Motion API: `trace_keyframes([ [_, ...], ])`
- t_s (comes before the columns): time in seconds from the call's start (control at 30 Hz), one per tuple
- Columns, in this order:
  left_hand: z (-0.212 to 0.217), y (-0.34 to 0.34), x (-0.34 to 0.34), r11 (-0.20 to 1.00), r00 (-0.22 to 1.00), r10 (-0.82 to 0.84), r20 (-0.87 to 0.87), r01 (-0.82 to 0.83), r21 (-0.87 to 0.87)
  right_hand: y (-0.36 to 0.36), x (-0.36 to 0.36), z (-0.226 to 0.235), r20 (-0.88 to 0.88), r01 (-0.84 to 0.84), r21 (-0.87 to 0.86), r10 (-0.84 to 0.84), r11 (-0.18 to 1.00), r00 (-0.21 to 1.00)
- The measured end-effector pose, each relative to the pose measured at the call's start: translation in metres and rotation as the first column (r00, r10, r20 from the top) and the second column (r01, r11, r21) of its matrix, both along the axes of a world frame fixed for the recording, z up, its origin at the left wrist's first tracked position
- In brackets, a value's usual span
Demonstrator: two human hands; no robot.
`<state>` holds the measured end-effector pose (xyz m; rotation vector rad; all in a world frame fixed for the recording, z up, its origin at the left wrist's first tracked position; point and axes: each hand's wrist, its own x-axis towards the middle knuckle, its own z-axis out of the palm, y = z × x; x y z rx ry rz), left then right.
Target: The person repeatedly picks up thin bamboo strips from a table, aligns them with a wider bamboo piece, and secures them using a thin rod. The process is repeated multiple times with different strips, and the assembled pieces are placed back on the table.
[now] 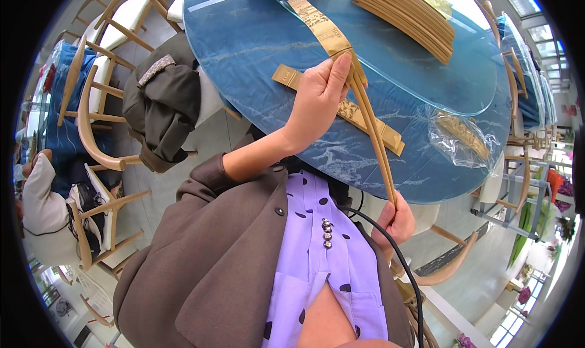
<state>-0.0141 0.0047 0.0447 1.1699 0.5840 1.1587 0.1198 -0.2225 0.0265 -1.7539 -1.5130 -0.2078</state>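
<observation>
My left hand (318, 101) is closed around the open end of a gold paper chopstick sleeve (318, 24), thumb on top. A pair of light brown chopsticks (373, 133) runs from that end down toward me. Near the table's front edge, my right hand (399, 221) pinches the chopsticks' near ends. Beneath them, a second gold sleeve (382, 133) lies slantwise on the blue tabletop (256, 74), partly hidden by my left hand. Whether it has chopsticks inside, I cannot tell.
A glass turntable (469, 95) carries a stack of long gold-brown strips (405, 19). At the table's right, a clear plastic bag (440, 132) holds a gold packet. Wooden chairs (91, 126) stand around, one with a dark jacket (161, 101). A black cable (405, 266) crosses beside my right arm.
</observation>
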Motion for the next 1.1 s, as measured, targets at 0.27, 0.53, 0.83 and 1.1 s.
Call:
trace_keyframes([
  [0.27,-0.012,0.004,0.003,0.989,0.987,0.145,0.068,-0.145,0.003,0.001,-0.003,0.0,-0.016,0.016,0.011,-0.016,1.0,1.0],
  [0.53,-0.027,-0.01,0.01,0.986,0.982,0.074,0.171,-0.046,-0.162,0.006,-0.005,0.005,-0.048,-0.002,-0.009,0.002,1.0,0.999],
  [0.83,-0.018,0.002,-0.001,0.984,0.983,0.18,-0.019,-0.18,-0.004,0.006,-0.008,0.002,-0.095,-0.036,-0.009,0.035,0.999,0.995],
  [1.1,-0.011,-0.001,-0.004,0.95,0.955,0.292,0.041,-0.295,0.101,0.005,-0.009,-0.004,-0.085,-0.031,0.021,0.033,0.999,0.996],
])
